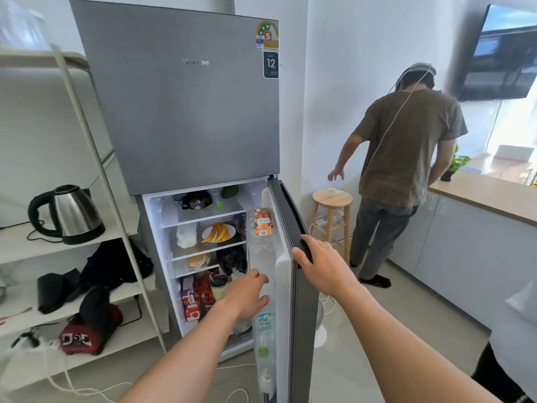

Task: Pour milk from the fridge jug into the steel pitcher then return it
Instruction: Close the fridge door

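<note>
The grey fridge point(186, 112) has its lower door point(300, 330) swung open towards me. My right hand point(319, 264) grips the door's outer edge at the dark handle. My left hand point(247, 296) reaches into the door shelves with fingers and thumb apart, right against a pale translucent container point(263, 266) there. I cannot tell whether that container is the milk jug, or whether the hand touches it. No steel pitcher is in view.
Fridge shelves hold a plate of cut fruit point(218, 232), cartons point(190, 301) and bottles. A water bottle point(264, 322) stands in the door. A white rack on the left carries a steel kettle point(68, 213) and bags. A person point(404, 158) stands at the right counter point(482, 193) by a wooden stool point(332, 205).
</note>
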{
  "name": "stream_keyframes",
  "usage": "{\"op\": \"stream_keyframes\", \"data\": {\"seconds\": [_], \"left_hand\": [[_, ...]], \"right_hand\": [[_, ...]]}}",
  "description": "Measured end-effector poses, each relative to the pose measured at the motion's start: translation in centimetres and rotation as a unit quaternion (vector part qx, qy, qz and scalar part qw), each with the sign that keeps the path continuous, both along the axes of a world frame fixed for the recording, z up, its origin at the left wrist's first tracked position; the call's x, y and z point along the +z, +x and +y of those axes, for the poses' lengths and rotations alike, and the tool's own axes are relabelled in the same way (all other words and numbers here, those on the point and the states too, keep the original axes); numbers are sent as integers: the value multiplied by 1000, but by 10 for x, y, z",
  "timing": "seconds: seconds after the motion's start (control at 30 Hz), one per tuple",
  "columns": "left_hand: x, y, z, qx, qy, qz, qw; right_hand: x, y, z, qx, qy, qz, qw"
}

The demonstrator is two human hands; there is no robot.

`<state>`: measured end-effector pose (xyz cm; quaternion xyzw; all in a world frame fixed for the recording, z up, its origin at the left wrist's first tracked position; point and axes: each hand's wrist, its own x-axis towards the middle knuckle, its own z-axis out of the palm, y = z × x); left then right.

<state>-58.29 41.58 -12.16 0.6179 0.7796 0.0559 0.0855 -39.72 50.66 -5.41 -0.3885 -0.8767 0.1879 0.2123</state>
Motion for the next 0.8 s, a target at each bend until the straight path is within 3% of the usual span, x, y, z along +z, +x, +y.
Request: {"op": "stream_keyframes", "data": {"seconds": [0.27, 0.63, 0.8], "left_hand": [[5, -44, -26, 49, -18, 4, 999], [29, -112, -50, 185, -24, -146, 972], [53, -146, -58, 200, 19, -146, 969]], "right_hand": [[-1, -30, 0, 83, -17, 1, 996], [-14, -103, 11, 177, 51, -96, 978], [-16, -137, 12, 202, 71, -96, 972]]}}
